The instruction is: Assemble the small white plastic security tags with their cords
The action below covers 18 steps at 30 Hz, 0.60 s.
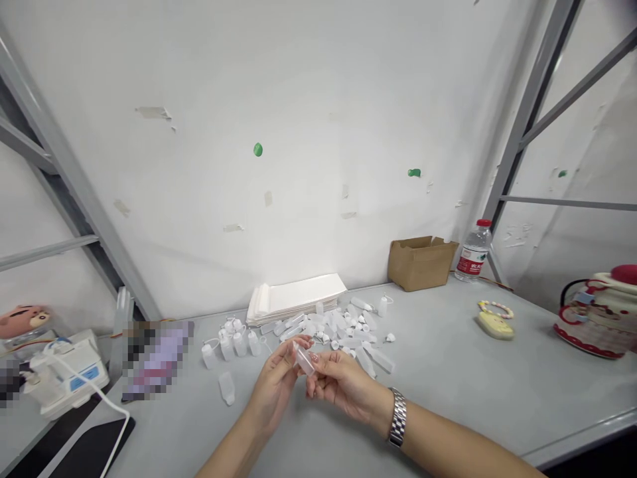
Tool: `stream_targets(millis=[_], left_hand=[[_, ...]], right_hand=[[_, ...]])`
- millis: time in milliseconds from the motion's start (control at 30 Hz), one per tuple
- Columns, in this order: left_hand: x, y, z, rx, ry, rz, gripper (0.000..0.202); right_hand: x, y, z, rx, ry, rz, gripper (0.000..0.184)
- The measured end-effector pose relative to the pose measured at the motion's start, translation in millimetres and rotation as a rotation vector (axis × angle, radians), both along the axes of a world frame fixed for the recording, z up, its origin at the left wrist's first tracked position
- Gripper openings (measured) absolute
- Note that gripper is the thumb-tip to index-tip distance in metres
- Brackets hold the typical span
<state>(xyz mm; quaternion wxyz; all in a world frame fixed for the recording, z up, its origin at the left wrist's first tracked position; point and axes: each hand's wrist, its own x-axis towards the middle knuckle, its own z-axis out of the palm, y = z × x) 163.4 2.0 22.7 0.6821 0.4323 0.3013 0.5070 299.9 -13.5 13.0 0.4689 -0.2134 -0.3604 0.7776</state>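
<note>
My left hand (276, 388) and my right hand (343, 382) meet above the grey table (472, 385), both pinching one small translucent plastic bottle (303, 360) held tilted between the fingertips. A metal watch (397, 417) is on my right wrist. Just beyond the hands lies a scattered pile of small clear bottles and caps (343, 325). A few capped bottles (233, 344) stand to the left of the pile, and one bottle (227, 388) lies alone near my left forearm.
A stack of white paper bags (293, 299) lies against the wall. A brown cardboard box (421, 262) and a water bottle (472, 252) stand at the back right. A yellow toy (495, 322) and a red-white kettle (597, 312) sit right. A white device (67, 378) sits left.
</note>
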Motion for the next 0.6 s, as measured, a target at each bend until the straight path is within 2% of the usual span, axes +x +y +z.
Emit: stream_targets(millis=[100, 233, 400, 600], left_hand=[[1.0, 1.2, 1.3, -0.066, 0.023, 0.010, 0.028], [0.0, 2.6, 3.1, -0.090, 0.026, 0.056, 0.032], [-2.8, 3.2, 5.2, -0.061, 0.029, 0.072, 0.032], [-1.4, 0.6, 4.4, -0.031, -0.009, 0.061, 0.033]], right_hand=[[-2.1, -0.9, 0.9, 0.019, -0.026, -0.015, 0.024], [-2.8, 0.8, 2.6, 0.143, -0.152, -0.095, 0.029], [-1.3, 1.1, 4.5, 0.271, -0.358, -0.297, 0.029], [3.0, -6.3, 6.8, 0.460, -0.680, -0.562, 0.020]])
